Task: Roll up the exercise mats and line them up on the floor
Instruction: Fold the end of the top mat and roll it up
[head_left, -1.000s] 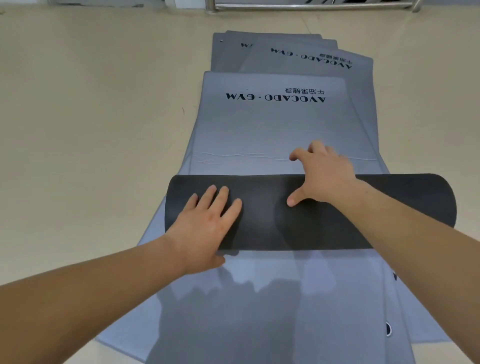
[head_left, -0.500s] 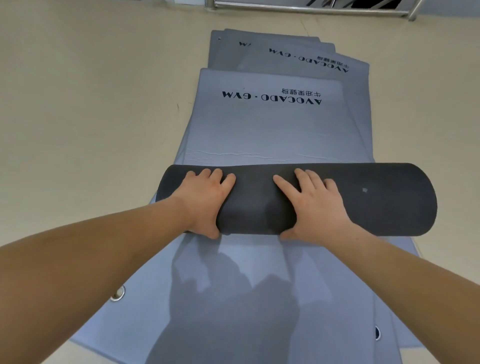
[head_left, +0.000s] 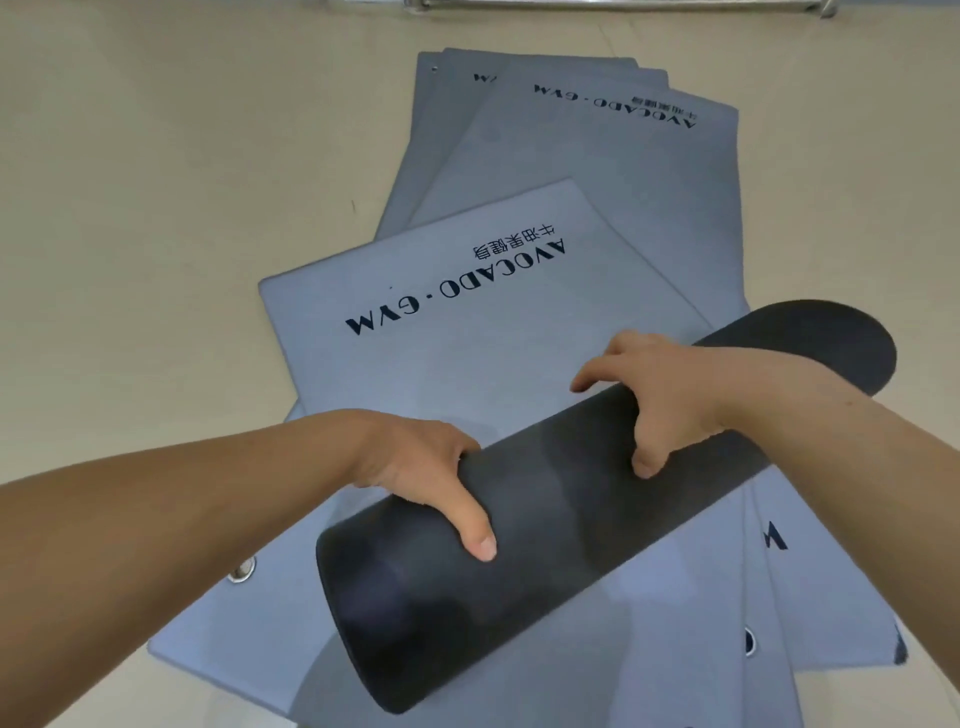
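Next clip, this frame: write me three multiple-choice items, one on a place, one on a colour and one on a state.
1. What is beneath the dark roll?
A) bare floor
B) a stack of grey mats
C) a bench

2. What colour is the roll's outer face?
A) black
B) red
C) white

3. How do the left hand and right hand meet the roll?
A) both grip it
B) only one touches it
C) neither touches it

Key:
1 B, grey mats spread out under and beyond the roll.
2 A, its surface is black against the grey mats.
3 A, the fingers of both hands reach over the roll's far side, with the thumbs on the near side.
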